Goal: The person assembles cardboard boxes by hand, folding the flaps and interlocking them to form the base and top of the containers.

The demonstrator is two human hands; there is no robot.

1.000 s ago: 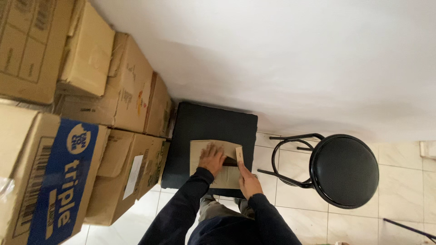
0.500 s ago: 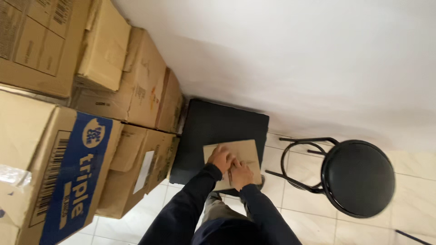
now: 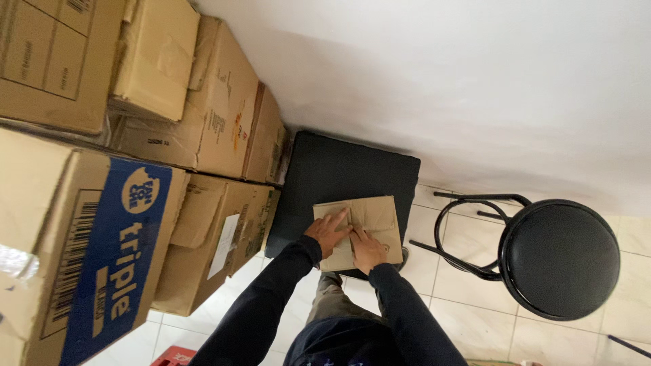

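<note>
Since a moment earlier our two hands had drawn together on the brown paper bag point(image 3: 363, 227), which lay flat on the black cushioned seat point(image 3: 339, 173) near the white wall. Our left hand point(image 3: 328, 232) lay flat with fingers spread; our right hand point(image 3: 367, 249) pressed down beside it, fingers together. We judged the bag light, thin and easily creased, best taken by an edge. At left stood stacked cardboard boxes point(image 3: 203, 108), the nearest box point(image 3: 88, 251) bearing a blue panel with a barcode. At right stood a round black stool point(image 3: 559, 257).
</note>
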